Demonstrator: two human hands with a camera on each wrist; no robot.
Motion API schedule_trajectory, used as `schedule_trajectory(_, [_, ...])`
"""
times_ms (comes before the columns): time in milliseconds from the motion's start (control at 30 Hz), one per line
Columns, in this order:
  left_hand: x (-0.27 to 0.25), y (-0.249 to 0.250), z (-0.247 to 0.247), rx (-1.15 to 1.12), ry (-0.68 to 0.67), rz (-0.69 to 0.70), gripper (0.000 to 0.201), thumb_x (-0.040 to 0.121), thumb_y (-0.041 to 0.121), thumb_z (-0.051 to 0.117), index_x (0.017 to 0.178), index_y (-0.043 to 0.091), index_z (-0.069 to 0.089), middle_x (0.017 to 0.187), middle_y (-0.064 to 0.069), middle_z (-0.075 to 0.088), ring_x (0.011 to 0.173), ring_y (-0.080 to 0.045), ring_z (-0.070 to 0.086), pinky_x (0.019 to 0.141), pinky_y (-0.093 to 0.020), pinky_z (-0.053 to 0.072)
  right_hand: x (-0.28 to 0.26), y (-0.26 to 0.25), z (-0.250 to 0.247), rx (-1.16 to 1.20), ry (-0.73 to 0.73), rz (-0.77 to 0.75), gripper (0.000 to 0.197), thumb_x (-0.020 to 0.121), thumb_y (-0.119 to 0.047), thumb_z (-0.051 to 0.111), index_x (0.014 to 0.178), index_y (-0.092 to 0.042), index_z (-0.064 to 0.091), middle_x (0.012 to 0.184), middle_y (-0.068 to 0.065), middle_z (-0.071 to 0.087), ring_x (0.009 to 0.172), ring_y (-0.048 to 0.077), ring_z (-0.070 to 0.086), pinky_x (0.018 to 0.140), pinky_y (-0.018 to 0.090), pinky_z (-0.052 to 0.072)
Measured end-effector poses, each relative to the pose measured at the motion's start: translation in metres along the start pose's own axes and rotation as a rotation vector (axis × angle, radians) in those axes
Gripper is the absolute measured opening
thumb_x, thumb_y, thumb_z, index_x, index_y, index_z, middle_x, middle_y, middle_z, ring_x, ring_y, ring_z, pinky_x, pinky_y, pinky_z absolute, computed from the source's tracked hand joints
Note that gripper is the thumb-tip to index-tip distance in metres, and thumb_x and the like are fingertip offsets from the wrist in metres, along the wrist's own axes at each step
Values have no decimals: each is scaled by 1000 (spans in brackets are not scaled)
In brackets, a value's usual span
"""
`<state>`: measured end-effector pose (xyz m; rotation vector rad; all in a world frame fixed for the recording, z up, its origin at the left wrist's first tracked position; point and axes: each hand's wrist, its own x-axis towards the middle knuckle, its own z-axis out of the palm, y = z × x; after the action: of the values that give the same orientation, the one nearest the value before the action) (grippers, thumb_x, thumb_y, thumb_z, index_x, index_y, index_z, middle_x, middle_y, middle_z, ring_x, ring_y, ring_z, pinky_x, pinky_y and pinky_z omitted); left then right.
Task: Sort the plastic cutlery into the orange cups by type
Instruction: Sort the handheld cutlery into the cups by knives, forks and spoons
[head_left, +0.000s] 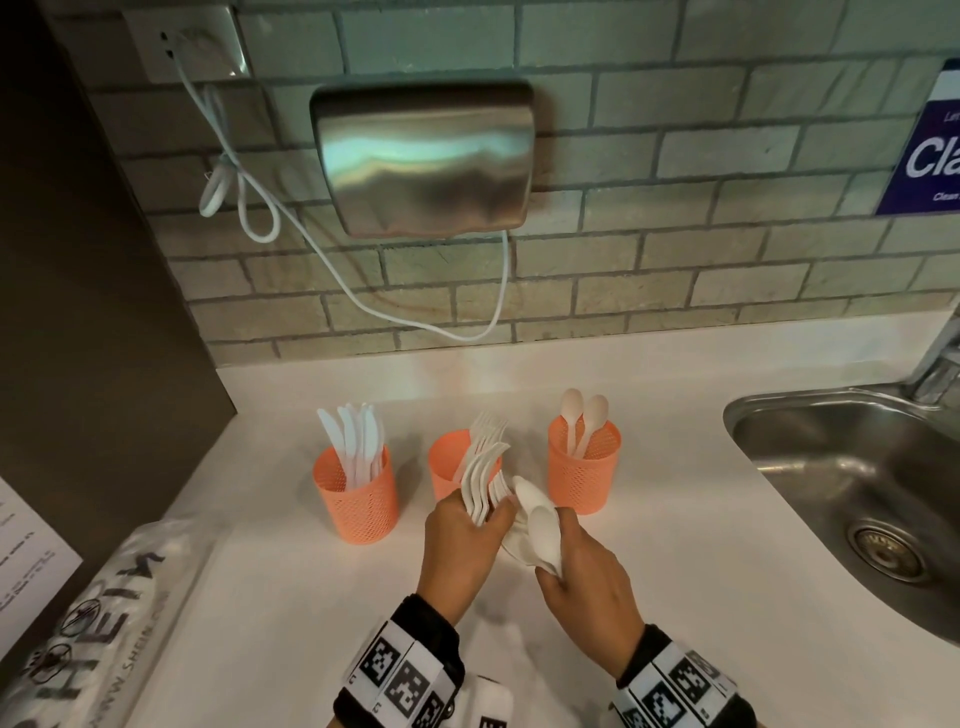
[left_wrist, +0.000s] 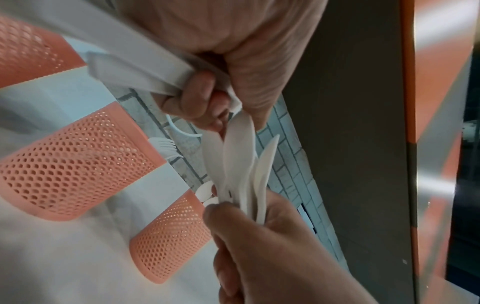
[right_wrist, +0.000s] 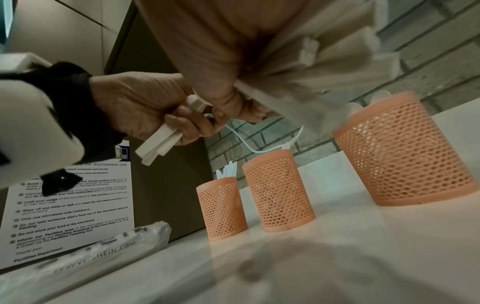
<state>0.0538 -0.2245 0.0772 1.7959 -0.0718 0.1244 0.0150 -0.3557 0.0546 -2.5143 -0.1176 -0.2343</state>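
Three orange mesh cups stand in a row on the white counter. The left cup (head_left: 356, 493) holds knives, the middle cup (head_left: 448, 470) forks, the right cup (head_left: 584, 473) two spoons. In front of the middle cup my left hand (head_left: 488, 519) grips a fanned bundle of white forks (head_left: 485, 478) by the handles. Touching it on the right, my right hand (head_left: 550, 566) holds several white spoons (head_left: 540, 525), bowls up. In the left wrist view the cutlery heads (left_wrist: 239, 164) lie between both hands. In the right wrist view the spoon handles (right_wrist: 324, 61) fan out, blurred, above the cups.
A steel sink (head_left: 841, 493) with a tap (head_left: 940, 364) lies at the right. A clear plastic bag (head_left: 104, 623) and a printed notice (head_left: 26, 545) lie at the left by a dark cabinet (head_left: 93, 312). A metal wall unit (head_left: 426, 156) with a white cable (head_left: 332, 270) hangs behind.
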Motion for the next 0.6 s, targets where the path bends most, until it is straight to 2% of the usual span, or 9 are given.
schedule_trajectory(67, [1,0,0,36,39,1,23,78,29,66,88,8,67,82,-7,71,80,-21,67,76,-37,53,-1,-1,0,-7,-6,-5,36,82,-12,51,117,-12,41,101,5,61,83,26,59,54,25,30])
schedule_trajectory(133, [5,4,-3,-11,106,10,8,82,20,64,85,14,66,80,-3,70,77,-13,66,74,-33,55,-1,-2,-1,-9,-11,-5,35,83,-12,50,117,-12,41,101,5,61,84,27,58,55,27,29])
schedule_trajectory(200, [10,9,-8,-113,196,4,12,87,7,59,80,15,64,71,3,65,62,0,62,61,-17,50,-1,-1,-2,-12,-12,-1,34,84,-12,50,117,-11,41,100,6,60,83,29,58,51,26,26])
schedule_trajectory(267, [16,12,-13,-237,245,-49,8,89,5,56,87,1,62,59,1,54,43,-2,51,44,-14,40,-1,1,-2,-13,-14,-5,34,85,-13,49,118,-10,41,98,7,60,81,29,58,47,18,24])
schedule_trajectory(333, [15,13,-14,-331,209,-112,10,88,6,58,95,-2,59,55,-2,47,35,-2,41,36,-13,31,-1,0,-1,-7,-15,-14,34,86,-13,49,119,-10,40,98,7,60,80,29,58,47,15,24])
schedule_trajectory(367, [13,12,-12,-361,157,-135,7,87,6,60,92,1,60,54,-2,46,34,-2,38,34,-13,28,-1,-1,0,3,-15,-23,34,87,-13,49,119,-10,40,97,6,59,80,29,58,47,15,25])
schedule_trajectory(400, [9,14,-10,-391,105,-161,1,86,7,62,86,7,61,51,-1,45,34,-3,36,33,-14,25,0,-3,0,13,-16,-35,34,87,-14,49,119,-11,39,96,4,58,81,29,58,47,17,26])
schedule_trajectory(500, [2,14,-3,-460,-1,-222,11,83,9,66,79,19,64,50,1,45,37,-5,31,33,-15,21,0,-6,3,37,-36,-63,33,86,-15,49,118,-11,39,97,4,59,81,26,59,56,27,34])
schedule_trajectory(600, [3,15,-3,-453,-36,-253,10,83,9,66,79,18,63,54,-1,45,38,-6,32,34,-16,22,-2,-5,5,59,-60,-63,31,86,-15,49,115,-11,38,90,0,54,74,23,55,59,30,38])
